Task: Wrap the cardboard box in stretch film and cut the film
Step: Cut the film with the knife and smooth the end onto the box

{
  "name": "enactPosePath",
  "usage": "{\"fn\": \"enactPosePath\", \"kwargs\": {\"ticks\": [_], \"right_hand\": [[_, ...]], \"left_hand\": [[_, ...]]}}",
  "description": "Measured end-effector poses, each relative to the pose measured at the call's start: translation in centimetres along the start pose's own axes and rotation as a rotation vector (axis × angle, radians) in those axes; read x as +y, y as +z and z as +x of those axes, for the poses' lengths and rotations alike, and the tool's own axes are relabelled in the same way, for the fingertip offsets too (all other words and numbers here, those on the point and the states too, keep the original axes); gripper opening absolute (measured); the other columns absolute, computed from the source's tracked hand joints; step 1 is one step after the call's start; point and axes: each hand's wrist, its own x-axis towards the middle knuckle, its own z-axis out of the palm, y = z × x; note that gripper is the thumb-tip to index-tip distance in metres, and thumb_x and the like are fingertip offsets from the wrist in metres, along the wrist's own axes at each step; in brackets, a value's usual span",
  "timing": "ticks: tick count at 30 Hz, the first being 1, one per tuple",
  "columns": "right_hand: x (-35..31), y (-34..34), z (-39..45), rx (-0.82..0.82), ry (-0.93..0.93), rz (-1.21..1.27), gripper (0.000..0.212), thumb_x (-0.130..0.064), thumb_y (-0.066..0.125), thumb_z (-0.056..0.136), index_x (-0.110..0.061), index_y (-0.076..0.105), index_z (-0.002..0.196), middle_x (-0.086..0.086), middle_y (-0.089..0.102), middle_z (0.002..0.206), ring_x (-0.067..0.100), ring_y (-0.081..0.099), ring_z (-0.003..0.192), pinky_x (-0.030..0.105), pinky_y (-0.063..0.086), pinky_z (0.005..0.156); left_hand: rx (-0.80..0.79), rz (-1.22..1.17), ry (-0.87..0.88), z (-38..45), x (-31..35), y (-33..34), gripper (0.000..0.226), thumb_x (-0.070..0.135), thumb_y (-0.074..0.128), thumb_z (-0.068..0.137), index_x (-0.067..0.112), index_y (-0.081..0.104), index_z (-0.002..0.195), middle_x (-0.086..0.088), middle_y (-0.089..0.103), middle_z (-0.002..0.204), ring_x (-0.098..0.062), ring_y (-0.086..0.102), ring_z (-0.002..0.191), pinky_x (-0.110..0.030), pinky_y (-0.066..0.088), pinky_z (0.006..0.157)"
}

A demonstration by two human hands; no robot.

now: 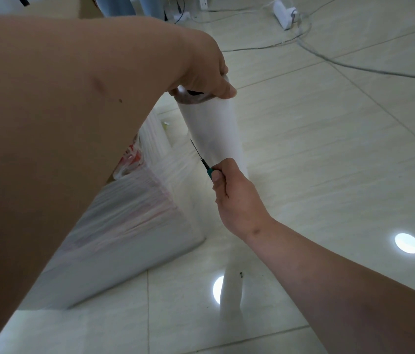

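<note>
Cardboard box (124, 215): on the tiled floor (329, 175), lower left of the view, already under many cloudy layers of stretch film; your left forearm hides much of it.

Film roll (209, 123): stood upright just beside the box's far corner, a sheet of film running from it to the box.

Left hand (201, 72): yours, clasped over the top end of the roll, steadying it.

Right hand (234, 198): yours, fingers wrapped round the teal handle of a knife (202, 159), thumb along the handle. The dark blade points up along the roll's near side, at the film.

Stage, by judgement: wrapping looks done; the cut is in hand.

Hazards, by judgement:
- Blade aimed toward your left hand; a sudden give in the film could carry it upward.
- Cutting against the roll may score the layers beneath.
- Slack film will bunch, not part.
- Loose tail may peel off the box.

Also present: cables (354, 65) and a power strip (284, 14), well apart.
</note>
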Motion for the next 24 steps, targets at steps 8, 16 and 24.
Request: {"fn": "enactPosePath", "kwargs": {"ticks": [8, 16, 24], "right_hand": [[2.1, 0.1, -0.7, -0.036, 0.036, 0.020, 0.015, -0.023, 0.033, 0.103, -0.023, 0.043, 0.092, -0.012, 0.046, 0.078, 0.015, 0.046, 0.070, 0.046, 0.049, 0.071], [4.6, -0.8, -2.5, -0.113, 0.130, -0.002, 0.018, -0.019, 0.033, 0.104, -0.021, 0.046, 0.091, -0.007, 0.049, 0.076, 0.008, 0.044, 0.066, 0.026, 0.036, 0.061], [5.7, -1.9, -2.5, -0.191, 0.186, -0.136, 0.018, -0.020, 0.032, 0.105, -0.013, 0.045, 0.095, -0.001, 0.047, 0.072, 0.013, 0.042, 0.061, 0.027, 0.032, 0.055]], "left_hand": [[0.002, 0.038, 0.008, -0.1, -0.1, 0.0, 0.059, 0.053, 0.058, 0.088, 0.020, 0.052, 0.137, -0.009, 0.052, 0.134, -0.036, 0.058, 0.110, -0.050, 0.051, 0.094], [-0.004, 0.020, 0.007, -0.1, 0.0, -0.1, 0.061, 0.053, 0.059, 0.087, 0.020, 0.052, 0.138, -0.010, 0.053, 0.132, -0.036, 0.056, 0.111, -0.050, 0.050, 0.094], [0.003, 0.050, -0.007, -0.3, 0.2, -0.1, 0.060, 0.054, 0.058, 0.088, 0.020, 0.052, 0.137, -0.011, 0.053, 0.131, -0.036, 0.057, 0.111, -0.049, 0.048, 0.097]]}}
